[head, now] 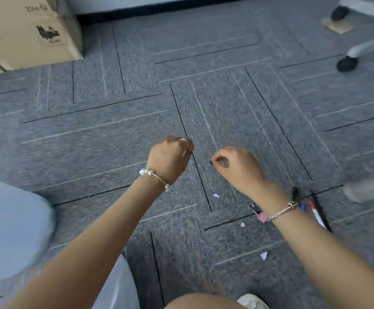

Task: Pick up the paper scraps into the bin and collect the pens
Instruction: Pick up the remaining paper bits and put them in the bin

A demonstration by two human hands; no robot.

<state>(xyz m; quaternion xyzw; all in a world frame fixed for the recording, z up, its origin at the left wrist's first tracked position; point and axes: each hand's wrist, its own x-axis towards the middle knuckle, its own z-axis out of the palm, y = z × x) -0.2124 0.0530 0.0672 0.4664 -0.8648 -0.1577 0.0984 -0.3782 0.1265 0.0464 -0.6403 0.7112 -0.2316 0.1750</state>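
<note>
**Head view: scraps and pens sit behind the hands, right side nearer**

Head view, looking down at grey carpet [114, 134]. Left hand [169, 159] curled into a fist, maybe around something, cannot tell what. Right hand [237, 167] pinching thumb to fingertips, possibly on a tiny scrap, too blurred to say. Three white scraps [215, 195] [242, 224] [263, 255] lying on the carpet between the forearms, back toward the body, all closer to the right arm. Pens [316, 214] just beyond the right wrist on the outer side, long axes running roughly away from the body. Clip [257, 212] beside that wrist. Bin [14, 230] low left, near the left elbow. Likely call: right hand pulls back for scraps and pens, then crosses left to the bin.
</note>
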